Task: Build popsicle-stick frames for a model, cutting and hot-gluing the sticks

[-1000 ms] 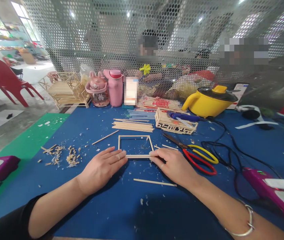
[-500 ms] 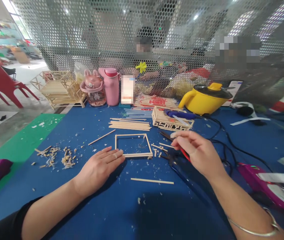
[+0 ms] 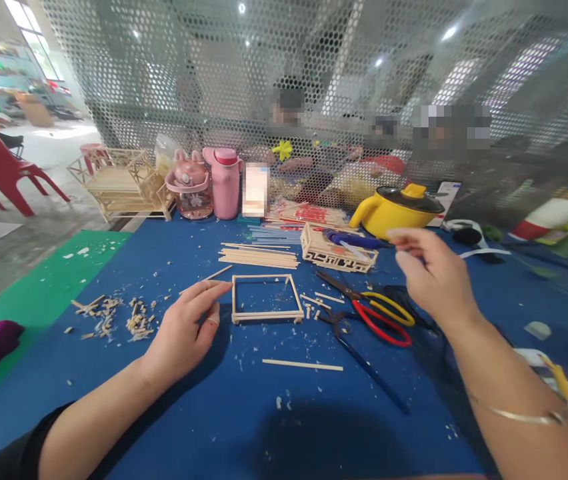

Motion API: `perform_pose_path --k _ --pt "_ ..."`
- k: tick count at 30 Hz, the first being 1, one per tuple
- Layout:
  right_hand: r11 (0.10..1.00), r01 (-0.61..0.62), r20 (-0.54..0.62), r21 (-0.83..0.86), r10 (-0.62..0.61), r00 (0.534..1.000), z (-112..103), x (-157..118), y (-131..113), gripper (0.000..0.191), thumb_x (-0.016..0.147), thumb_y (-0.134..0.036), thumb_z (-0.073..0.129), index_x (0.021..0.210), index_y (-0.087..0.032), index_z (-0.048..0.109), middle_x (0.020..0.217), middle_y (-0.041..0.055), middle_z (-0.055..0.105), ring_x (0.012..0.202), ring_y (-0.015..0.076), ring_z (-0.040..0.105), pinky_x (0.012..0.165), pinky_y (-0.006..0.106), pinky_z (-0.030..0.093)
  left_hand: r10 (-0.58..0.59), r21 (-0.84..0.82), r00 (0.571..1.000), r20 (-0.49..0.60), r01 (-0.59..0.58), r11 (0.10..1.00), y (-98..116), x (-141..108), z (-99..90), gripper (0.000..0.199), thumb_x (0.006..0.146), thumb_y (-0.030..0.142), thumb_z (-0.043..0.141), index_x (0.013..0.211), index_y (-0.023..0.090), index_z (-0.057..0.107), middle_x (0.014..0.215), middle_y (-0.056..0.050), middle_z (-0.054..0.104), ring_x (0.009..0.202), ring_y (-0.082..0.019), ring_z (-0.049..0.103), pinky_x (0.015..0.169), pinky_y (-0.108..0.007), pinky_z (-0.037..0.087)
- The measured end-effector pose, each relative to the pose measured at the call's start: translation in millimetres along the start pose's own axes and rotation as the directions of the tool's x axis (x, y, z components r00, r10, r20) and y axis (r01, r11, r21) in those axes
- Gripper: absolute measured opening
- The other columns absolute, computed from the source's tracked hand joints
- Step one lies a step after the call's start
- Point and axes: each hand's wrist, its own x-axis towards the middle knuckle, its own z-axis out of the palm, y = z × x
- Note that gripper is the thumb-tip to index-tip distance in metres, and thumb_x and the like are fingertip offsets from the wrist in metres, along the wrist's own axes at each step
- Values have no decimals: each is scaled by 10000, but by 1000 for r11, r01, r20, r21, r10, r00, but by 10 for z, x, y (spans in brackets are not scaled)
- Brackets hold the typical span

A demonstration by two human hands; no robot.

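Note:
My left hand [image 3: 190, 323] is by the left side of a small rectangular stick frame [image 3: 268, 314]. Its index fingertip reaches the frame's left edge, and the thumb is apart from the fingers. Raised over the right side of the table is my right hand [image 3: 434, 280], fingers bent and parted, nothing visible in them. It is close to the blue-handled tool [image 3: 357, 239] lying on a small wooden lattice piece [image 3: 339, 257]. Scissors [image 3: 381, 320] with red and yellow handles and dark-handled pliers [image 3: 361, 357] lie right of the frame. One loose stick [image 3: 303, 365] lies in front.
Behind the frame lies a row of sticks [image 3: 259, 257]. Offcuts [image 3: 139, 319] are heaped at left. A pink bottle [image 3: 225, 183], a clear pink jug [image 3: 194, 193] and a yellow pot [image 3: 394, 215] stand along the back, before a perforated metal screen [image 3: 224, 80].
My left hand has shifted from the frame's front corner to its left edge. My right hand has moved right and up, off the scissors, with its fingers parting.

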Motion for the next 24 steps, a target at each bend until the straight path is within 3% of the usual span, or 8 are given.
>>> perform_pose_path --k 2,5,7,11,14,18,21,24 --pt "973 126 344 -195 -52 938 109 227 174 626 691 -58 492 1310 -135 438 1343 164 499 1243 280 451 1019 407 361 -63 -12 998 29 64 998 -3 5 -7 369 823 129 432 1157 178 581 1070 -84 638 976 -191 619 848 -309 522" --pt "952 192 514 -240 -43 857 304 417 278 690 638 -89 572 1316 -158 463 1376 168 477 1259 356 427 1028 558 295 -114 -38 982 150 121 992 9 -1 10 362 807 177 491 1160 195 572 1031 -66 639 854 -169 634 775 -297 538" --pt "948 206 531 -242 -48 846 409 476 283 624 688 -174 591 1303 -164 484 1344 163 515 1212 368 477 997 577 321 -142 -33 968 205 152 988 15 -9 37 416 778 212 550 1194 199 544 1045 -67 641 845 -177 635 755 -305 540" --pt "956 162 525 -243 -11 851 556 593 322 638 793 -364 553 1361 -111 411 1285 188 559 1121 332 563 899 446 456 -200 -40 952 232 214 976 -5 -23 100 502 759 206 576 1250 198 472 1011 -58 683 803 -180 639 690 -304 534" --pt "972 101 525 -214 27 850 669 706 411 571 758 -455 594 1231 -136 568 1100 166 669 955 318 641 767 386 510 -203 -82 948 246 229 970 -33 -23 136 517 776 199 561 1276 213 427 941 -26 714 704 -157 629 640 -290 519" --pt "990 -11 478 -138 76 875 788 817 518 371 636 -390 710 943 -183 726 811 115 719 710 276 659 604 339 491 -236 -158 936 261 283 946 -60 -13 164 474 801 219 553 1260 230 436 899 -6 731 694 -155 638 648 -287 516" --pt "991 -92 445 -95 125 887 793 835 552 337 602 -298 714 914 -173 736 679 69 708 548 223 623 515 317 463 -259 -214 924 282 324 922 -64 -9 170 429 812 212 543 1233 238 462 904 0 730 771 -165 662 708 -296 519" --pt "988 -153 380 -4 143 914 728 799 549 303 673 -359 664 890 -161 735 647 49 702 508 192 598 499 297 450 -271 -224 916 297 343 912 -61 -7 166 400 813 205 543 1206 238 480 907 4 731 802 -171 671 736 -305 519"
